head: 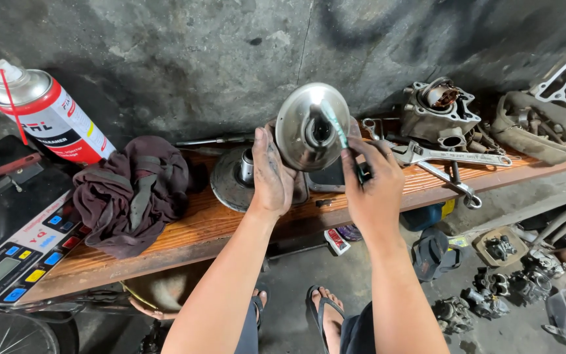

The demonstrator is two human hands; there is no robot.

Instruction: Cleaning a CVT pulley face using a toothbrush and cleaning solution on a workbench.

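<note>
My left hand (271,172) holds a shiny round metal pulley half (299,131) tilted up on its edge above a wooden plank bench (191,226). In my right hand (373,187) is a thin green-and-white brush-like tool (335,124) whose tip rests at the pulley's central hole. A second, darker round pulley plate (229,180) with a short steel hub lies flat on the plank just behind my left hand.
A dark maroon rag (132,193) lies left on the plank, next to a red-and-white spray can (47,111) and a digital scale (21,255). Wrenches (440,157), an engine cylinder (437,111) and casings sit right. Carburettor parts (492,288) lie on the floor by my sandalled feet.
</note>
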